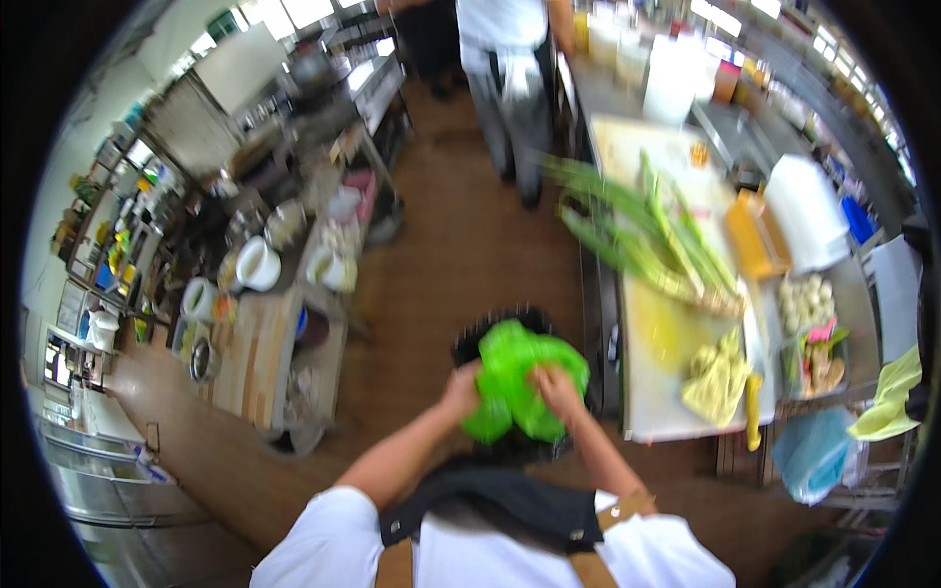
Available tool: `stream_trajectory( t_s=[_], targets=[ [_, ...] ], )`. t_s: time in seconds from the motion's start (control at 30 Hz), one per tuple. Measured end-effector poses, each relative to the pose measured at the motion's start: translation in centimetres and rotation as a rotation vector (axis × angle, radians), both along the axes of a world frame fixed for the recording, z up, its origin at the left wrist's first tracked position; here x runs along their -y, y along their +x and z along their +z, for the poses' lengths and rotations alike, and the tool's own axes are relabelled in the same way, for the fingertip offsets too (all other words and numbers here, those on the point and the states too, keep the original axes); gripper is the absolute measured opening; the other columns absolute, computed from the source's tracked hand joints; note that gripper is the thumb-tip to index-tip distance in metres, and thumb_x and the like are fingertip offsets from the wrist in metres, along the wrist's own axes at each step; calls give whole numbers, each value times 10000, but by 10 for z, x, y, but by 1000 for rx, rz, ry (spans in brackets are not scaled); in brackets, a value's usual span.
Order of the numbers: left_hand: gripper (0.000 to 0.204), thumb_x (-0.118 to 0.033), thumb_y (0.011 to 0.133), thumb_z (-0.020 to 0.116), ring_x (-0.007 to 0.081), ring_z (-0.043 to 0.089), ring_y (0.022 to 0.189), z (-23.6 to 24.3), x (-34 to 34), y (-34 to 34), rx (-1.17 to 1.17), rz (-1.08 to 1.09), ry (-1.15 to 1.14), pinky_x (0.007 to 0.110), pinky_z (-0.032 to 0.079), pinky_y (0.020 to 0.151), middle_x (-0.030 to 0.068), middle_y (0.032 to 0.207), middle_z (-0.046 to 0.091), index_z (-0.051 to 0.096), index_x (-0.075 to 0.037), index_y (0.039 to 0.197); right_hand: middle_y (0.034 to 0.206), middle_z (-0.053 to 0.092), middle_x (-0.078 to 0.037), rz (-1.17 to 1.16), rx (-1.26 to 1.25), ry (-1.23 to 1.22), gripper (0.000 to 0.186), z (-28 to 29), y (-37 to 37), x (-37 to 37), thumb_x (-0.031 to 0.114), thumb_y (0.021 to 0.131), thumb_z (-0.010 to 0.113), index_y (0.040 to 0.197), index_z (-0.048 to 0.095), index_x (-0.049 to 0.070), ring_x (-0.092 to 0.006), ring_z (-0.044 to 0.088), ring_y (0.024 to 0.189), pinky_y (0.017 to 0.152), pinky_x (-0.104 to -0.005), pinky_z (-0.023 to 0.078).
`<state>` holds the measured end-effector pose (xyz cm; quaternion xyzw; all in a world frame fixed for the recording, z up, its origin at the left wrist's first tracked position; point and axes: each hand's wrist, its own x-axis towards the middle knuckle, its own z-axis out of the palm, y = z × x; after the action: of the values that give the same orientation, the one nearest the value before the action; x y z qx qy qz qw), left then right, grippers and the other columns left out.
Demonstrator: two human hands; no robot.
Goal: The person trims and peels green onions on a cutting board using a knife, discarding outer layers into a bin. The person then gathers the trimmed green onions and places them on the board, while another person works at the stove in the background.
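A bright green plastic bag (520, 377) is bunched up between my two hands, in front of my body. My left hand (461, 390) grips its left edge with the fingers closed. On the other side, my right hand (557, 392) is closed on the bag's right part, the fingers pressed into the plastic. Below the bag stands a black bin (469, 340), mostly covered by it; what lies inside the bin is hidden.
To my right, a white cutting board (642, 416) carries leeks (657, 235), a yellow cloth (718, 382) and a yellow-handled knife (754, 407). A wooden-topped table (257, 363) stands left. A person (505, 78) is in the aisle ahead.
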<state>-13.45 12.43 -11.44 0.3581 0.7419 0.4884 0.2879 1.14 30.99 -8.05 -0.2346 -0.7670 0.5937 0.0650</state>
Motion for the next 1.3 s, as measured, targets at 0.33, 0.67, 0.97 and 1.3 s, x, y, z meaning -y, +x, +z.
stream_trajectory(
  t_s=[0.33,0.67,0.97,1.3],
  targets=[
    [641,-258,850,730,332,638,1108,-54,63,-18,217,64,-437,399,522,923,230,1328,557,487,-97,1421,1416,513,-159,574,757,653,508,-197,4,72,191,865,655,1358,571,107,-375,570,1194,916,-561,498],
    [917,-450,804,795,317,585,1155,-187,77,-21,618,-108,-680,411,504,891,225,1324,578,347,-26,1482,1240,639,-233,-224,981,-123,558,-271,-29,44,401,890,617,1288,597,11,-419,621,1134,962,-472,493],
    [889,-277,885,741,217,728,683,-187,-26,-96,340,-243,-785,336,565,775,181,1217,674,220,-14,1556,1362,460,-257,-433,801,387,619,-175,-31,55,475,990,492,1461,400,84,-434,536,1197,984,-503,468],
    [805,-372,859,711,336,643,1130,-90,-72,-179,-106,-605,-701,430,498,959,205,1261,646,364,-57,1514,981,632,-93,-307,187,1040,240,98,11,22,176,799,703,1025,681,98,-303,618,875,726,-433,509]
  ],
)
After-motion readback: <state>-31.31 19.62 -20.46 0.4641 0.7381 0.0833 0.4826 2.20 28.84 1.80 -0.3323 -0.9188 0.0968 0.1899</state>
